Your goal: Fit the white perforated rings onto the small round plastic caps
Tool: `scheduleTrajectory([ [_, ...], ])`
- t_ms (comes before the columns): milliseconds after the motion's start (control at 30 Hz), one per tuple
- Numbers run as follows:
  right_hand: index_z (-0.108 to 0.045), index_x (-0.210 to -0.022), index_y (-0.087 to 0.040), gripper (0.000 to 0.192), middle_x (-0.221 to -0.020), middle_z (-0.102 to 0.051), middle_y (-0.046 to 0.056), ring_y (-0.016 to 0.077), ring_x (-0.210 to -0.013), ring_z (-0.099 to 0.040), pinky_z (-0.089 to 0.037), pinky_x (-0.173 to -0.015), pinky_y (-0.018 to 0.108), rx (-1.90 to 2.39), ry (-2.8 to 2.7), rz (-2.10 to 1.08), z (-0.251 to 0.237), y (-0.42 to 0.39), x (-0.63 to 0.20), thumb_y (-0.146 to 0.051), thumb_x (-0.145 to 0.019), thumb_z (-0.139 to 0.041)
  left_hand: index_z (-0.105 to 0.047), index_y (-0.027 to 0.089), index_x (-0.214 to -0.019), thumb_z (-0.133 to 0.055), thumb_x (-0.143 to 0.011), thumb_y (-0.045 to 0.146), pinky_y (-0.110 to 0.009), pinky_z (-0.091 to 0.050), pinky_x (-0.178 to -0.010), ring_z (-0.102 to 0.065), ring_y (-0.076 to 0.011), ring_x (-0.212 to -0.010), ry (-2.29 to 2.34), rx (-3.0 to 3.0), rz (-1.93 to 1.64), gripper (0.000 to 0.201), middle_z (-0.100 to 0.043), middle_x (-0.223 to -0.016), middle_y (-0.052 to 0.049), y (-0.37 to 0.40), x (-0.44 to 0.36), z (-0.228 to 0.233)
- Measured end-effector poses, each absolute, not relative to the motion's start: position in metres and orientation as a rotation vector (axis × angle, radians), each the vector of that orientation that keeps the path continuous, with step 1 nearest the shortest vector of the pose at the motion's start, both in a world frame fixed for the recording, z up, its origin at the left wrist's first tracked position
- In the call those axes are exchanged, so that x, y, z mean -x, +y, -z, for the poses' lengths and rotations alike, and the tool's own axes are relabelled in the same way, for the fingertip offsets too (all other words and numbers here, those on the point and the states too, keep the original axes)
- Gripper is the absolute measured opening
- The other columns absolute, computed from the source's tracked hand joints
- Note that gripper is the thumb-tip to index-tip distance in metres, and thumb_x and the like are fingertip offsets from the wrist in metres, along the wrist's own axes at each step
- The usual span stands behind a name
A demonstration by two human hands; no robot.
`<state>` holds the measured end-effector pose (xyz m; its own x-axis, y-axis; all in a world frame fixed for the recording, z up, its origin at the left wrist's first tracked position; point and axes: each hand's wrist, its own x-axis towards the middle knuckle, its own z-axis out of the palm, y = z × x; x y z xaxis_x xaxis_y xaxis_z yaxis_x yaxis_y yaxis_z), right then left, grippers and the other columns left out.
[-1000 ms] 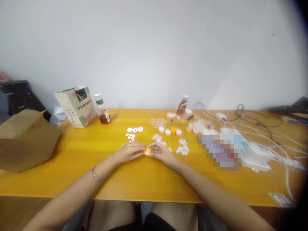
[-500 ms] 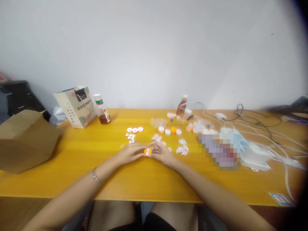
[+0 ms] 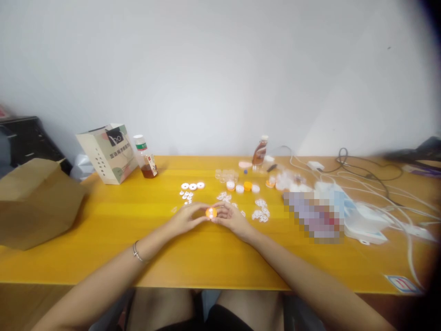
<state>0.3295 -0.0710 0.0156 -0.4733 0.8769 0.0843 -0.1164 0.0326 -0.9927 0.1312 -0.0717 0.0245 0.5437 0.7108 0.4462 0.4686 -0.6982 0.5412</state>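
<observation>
Between my two hands is a small round orange piece (image 3: 211,213) with a bright white middle; its exact kind is too small to tell. My left hand (image 3: 189,218) grips it from the left with thumb and fingers. From the right, my right hand (image 3: 232,220) pinches the same piece. Beyond my left hand lie white rings (image 3: 193,186) in a row and several small white parts (image 3: 186,195). Past my right hand are flat white cut-out pieces (image 3: 261,214), clear round cups (image 3: 227,175), and white and orange round parts (image 3: 247,186).
A brown paper bag (image 3: 37,202) and a printed carton bag (image 3: 112,154) stand at the left, beside a bottle of dark liquid (image 3: 147,161). Another bottle (image 3: 259,152) stands at the back. White cables (image 3: 408,239), a white device (image 3: 365,223) and a blurred-out item (image 3: 313,218) occupy the right.
The orange piece is slightly higher and its face now shows more brightly between my fingers. Both hands have barely moved.
</observation>
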Motion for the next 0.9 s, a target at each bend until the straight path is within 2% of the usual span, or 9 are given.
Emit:
scheduleTrajectory([
  [367,-0.052,-0.091,-0.020,0.040,-0.081,-0.063,0.001,0.0133,-0.075,-0.060,-0.045,-0.078,0.031,0.821,-1.533,-1.526,-0.013,-0.068,-0.329,-0.025,-0.057,-0.072,-0.055,0.018,-0.104,-0.056,-0.076,0.037,-0.028,-0.044,-0.083,-0.058,-0.0165,-0.093,0.990,-2.428,-0.920,0.033,-0.062,-0.102,-0.006,-0.070,-0.129,-0.024],
  [567,-0.054,-0.089,-0.020,0.039,-0.073,-0.060,-0.002,0.0126,-0.071,-0.059,-0.044,-0.077,0.031,0.914,-1.481,-1.512,-0.014,-0.071,-0.328,-0.027,-0.056,-0.073,-0.054,0.017,-0.106,-0.051,-0.080,0.036,-0.031,-0.044,-0.083,-0.057,-0.0179,-0.093,1.119,-2.452,-1.080,0.032,-0.061,-0.101,-0.008,-0.050,-0.120,-0.024],
  [700,-0.054,-0.086,-0.020,0.038,-0.070,-0.059,-0.003,0.0125,-0.070,-0.059,-0.044,-0.077,0.031,0.922,-1.459,-1.522,-0.015,-0.071,-0.328,-0.027,-0.054,-0.073,-0.051,0.018,-0.111,-0.046,-0.082,0.035,-0.035,-0.040,-0.088,-0.051,-0.0210,-0.101,1.110,-2.677,-0.883,0.034,-0.057,-0.110,-0.009,-0.029,-0.133,-0.034],
  [900,-0.054,-0.086,-0.020,0.037,-0.071,-0.058,-0.003,0.0114,-0.068,-0.057,-0.044,-0.076,0.030,0.936,-1.476,-1.530,-0.015,-0.071,-0.328,-0.027,-0.054,-0.073,-0.053,0.018,-0.106,-0.043,-0.083,0.017,-0.027,-0.041,-0.081,-0.052,-0.0165,-0.093,0.934,-3.054,-0.556,0.025,-0.058,-0.102,-0.007,0.022,-0.190,-0.050],
])
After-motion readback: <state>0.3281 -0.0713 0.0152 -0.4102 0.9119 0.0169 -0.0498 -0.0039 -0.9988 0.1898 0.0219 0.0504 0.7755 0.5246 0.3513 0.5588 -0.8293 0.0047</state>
